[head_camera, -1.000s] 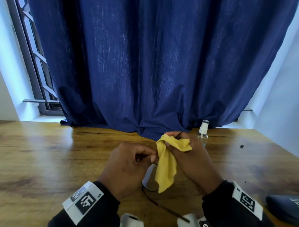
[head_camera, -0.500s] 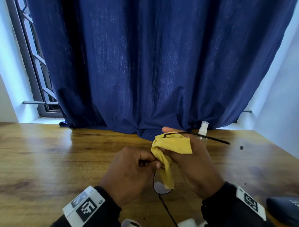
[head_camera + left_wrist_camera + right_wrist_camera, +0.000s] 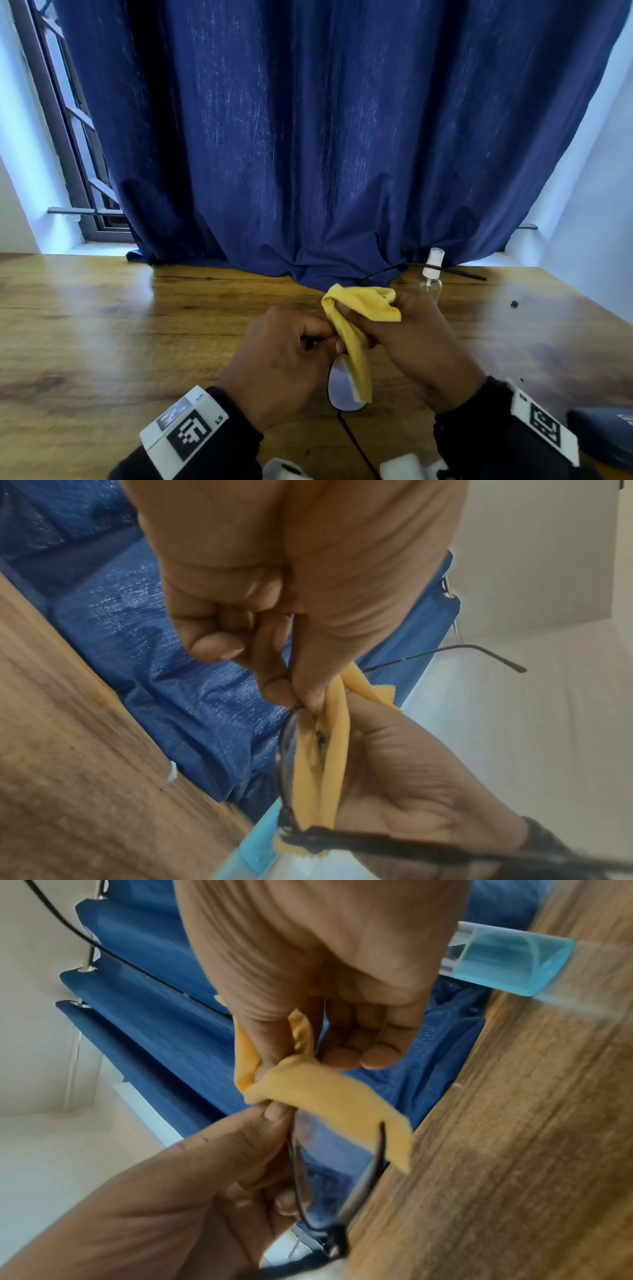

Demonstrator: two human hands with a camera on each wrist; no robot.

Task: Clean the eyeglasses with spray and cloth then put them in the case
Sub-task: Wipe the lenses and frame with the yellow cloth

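Since the earlier frames, both hands have dropped slightly; one temple arm now reaches back past the clear spray bottle with white nozzle [image 3: 432, 274]. Wooden tabletop [image 3: 137, 342] below; dark case [image 3: 603, 435] at its right edge. Left hand [image 3: 281, 363] pinches the thin black-wire eyeglasses [image 3: 344, 387] at the frame, held above the tabletop. Right hand [image 3: 411, 346] pinches a soft yellow microfibre cloth [image 3: 359, 308] around one lens. Judgement: light, bendable frame, slippery lenses; hold by rim or bridge, rub gently.
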